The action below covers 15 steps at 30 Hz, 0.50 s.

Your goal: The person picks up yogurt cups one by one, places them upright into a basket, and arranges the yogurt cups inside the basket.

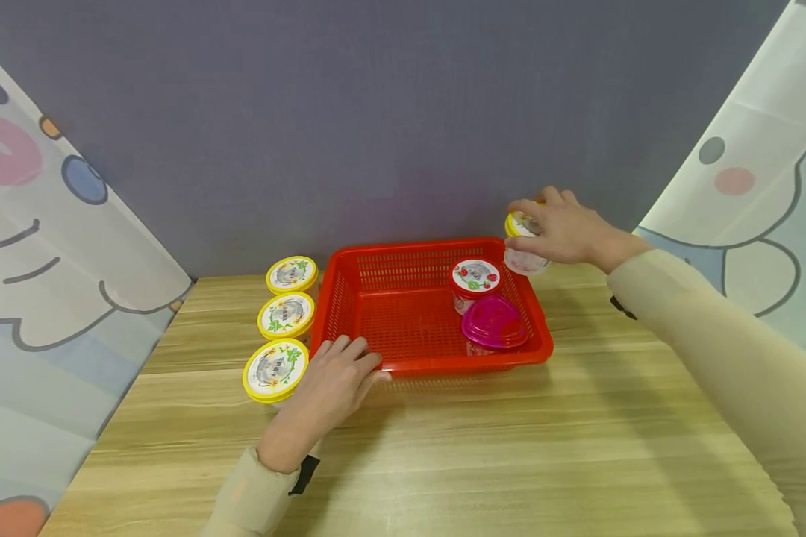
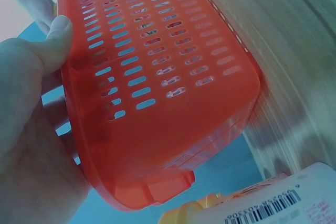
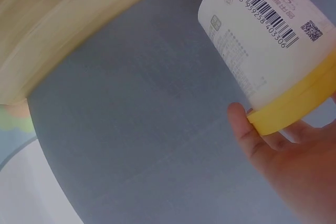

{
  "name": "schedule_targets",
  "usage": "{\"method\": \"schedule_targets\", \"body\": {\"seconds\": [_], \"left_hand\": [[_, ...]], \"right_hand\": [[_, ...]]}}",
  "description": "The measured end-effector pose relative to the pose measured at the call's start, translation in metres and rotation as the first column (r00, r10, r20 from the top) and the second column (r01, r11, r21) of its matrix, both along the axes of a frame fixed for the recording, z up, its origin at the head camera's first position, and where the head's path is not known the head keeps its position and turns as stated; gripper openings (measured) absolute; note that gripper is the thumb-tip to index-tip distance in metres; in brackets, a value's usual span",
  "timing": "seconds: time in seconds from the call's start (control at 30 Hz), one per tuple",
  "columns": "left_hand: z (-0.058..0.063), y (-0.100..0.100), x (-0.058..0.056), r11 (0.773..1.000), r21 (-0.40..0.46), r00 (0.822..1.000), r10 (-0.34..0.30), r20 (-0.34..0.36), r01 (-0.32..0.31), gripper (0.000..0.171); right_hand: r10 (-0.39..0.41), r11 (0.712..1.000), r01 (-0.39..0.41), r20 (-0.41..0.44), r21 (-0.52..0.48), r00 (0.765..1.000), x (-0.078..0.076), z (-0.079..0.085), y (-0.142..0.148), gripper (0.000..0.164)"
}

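There were 6 lidded tubs in all. Of these, 4 had yellow lids: 3 stood at the left, counted as 1 near tub [image 1: 275, 371], 1 middle tub [image 1: 286, 315] and 1 far tub [image 1: 292, 274], and 1 held tub [image 1: 527, 261] was at the far right. The other 2 were 1 red-lidded tub [image 1: 477, 277] and 1 magenta-lidded tub [image 1: 493, 323], inside 1 red basket [image 1: 430, 366]. There were 2 hands, 1 left hand [image 1: 336, 384] and 1 right hand [image 1: 567, 230], on 1 table [image 1: 510, 462] scene with 2 patterned sheets [image 1: 766, 179], 1 on each side.
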<state>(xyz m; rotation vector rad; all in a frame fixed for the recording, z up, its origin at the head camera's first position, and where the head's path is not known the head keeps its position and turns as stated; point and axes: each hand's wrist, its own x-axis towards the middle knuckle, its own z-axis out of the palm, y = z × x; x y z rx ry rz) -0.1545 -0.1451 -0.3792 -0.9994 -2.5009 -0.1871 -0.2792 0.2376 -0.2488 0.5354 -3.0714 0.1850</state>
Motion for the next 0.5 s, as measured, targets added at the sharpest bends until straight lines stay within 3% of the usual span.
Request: {"method": "schedule_targets", "body": {"seconds": [0.5], "left_hand": [[0.001,0.001,0.000,1.000,-0.001,1.000,0.007,0.008,-0.007,0.022]], "right_hand": [[0.057,0.998,-0.058,-0.010,-0.031,0.998,0.007,0.002,-0.014,0.067]]}}
